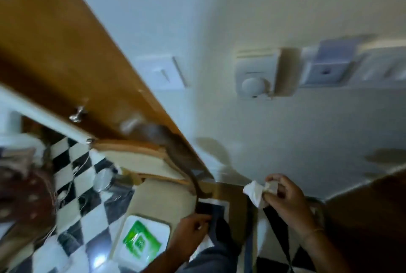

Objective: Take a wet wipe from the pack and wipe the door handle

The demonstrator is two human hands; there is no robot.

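My right hand (285, 198) pinches a crumpled white wet wipe (254, 191) in front of the white wall, low and to the right of the door. The wet wipe pack (142, 239), white with a green label, lies flat on a beige surface (167, 198) at the bottom centre. Just right of the pack, my left hand (191, 235) has its fingers curled against dark cloth; whether it grips anything is unclear. The brown wooden door (55, 42) runs diagonally across the left. Its handle (131, 122) shows only as a blurred silvery shape near the door's edge.
A small silver latch (78, 114) sits on the door, left of the handle. The wall carries a switch plate (164, 72), a round regulator knob (254, 83) and sockets (329, 66). A black-and-white checkered floor (72, 184) holds a shiny metal container (105, 179). A dark strap (189, 176) hangs by the door edge.
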